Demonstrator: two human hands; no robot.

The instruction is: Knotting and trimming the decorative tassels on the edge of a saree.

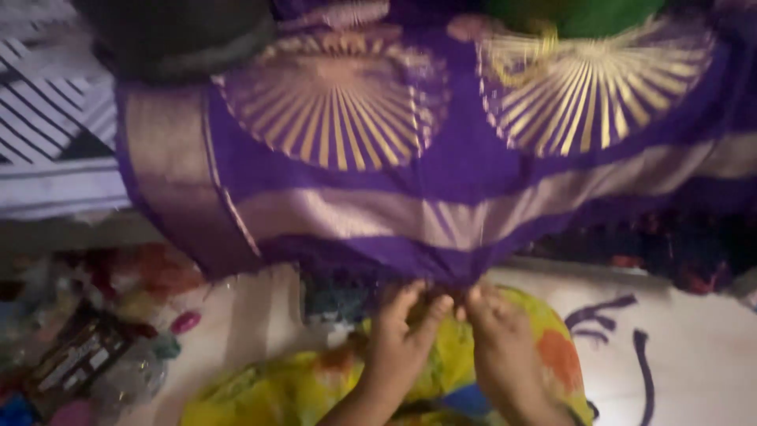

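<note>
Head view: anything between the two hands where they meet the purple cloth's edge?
Nothing. In the head view the left hand and right hand pinch the purple cloth fringe side by side, fingertips almost touching.

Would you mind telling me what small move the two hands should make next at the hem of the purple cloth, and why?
Probably a small shift sideways along the hem. Both the left hand and the right hand pinch the lower edge of the purple cloth at one spot, close together, while dark fringe hangs along the rest of that edge. The picture is blurred, so what the fingers do there is unclear.
</note>
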